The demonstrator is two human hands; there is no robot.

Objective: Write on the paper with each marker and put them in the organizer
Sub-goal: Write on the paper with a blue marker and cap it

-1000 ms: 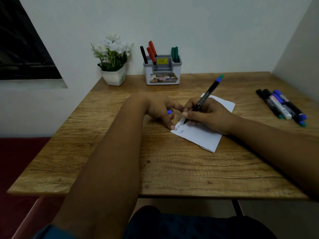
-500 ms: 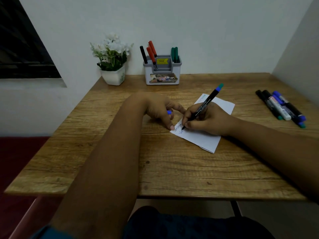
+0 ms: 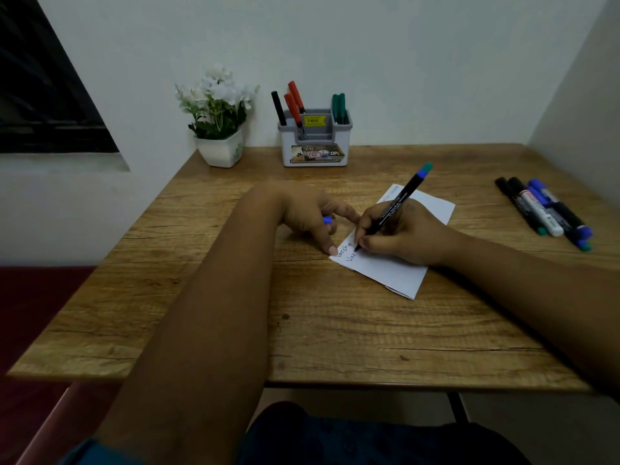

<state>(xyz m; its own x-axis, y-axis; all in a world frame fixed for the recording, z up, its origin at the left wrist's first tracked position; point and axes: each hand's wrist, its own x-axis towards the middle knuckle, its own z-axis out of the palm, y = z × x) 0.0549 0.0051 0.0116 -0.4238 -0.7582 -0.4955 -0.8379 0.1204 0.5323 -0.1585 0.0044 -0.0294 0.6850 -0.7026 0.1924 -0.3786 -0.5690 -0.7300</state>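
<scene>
- Marker [image 3: 396,204] black, with blue and green at its upper end, tilted up toward the wall, tip down on the paper [image 3: 399,266].
- Clamped in the right hand [image 3: 402,233], fingers closed around the lower barrel; white print along the barrel too small to read.
- Paper white, near the middle of the table [image 3: 235,313], lying at an angle; two handwritten lines at its left end, upper one like "Varsha", lower one "Var" so far; faint writing at the far corner unreadable.
- Left hand [image 3: 308,213] just beside, one fingertip pressing the paper's left corner, other fingers curled around a small blue cap [image 3: 327,220].
- Organizer [image 3: 315,142] white and grey, at the back edge of the table against the wall; yellow price sticker inside reading about "49.00", front label with "42" and "OPE" legible.
- Inside, upright: one black marker [image 3: 278,107] and two red ones [image 3: 293,102] in the left part, two green ones [image 3: 339,107] in the right part.
- Loose markers [image 3: 543,209] at the right side of the table, well apart from the paper, lying side by side and touching; about five, black, white and blue bodies with blue or green ends; labels unreadable.
- One white pot [image 3: 219,149] of white flowers left of the organizer.
</scene>
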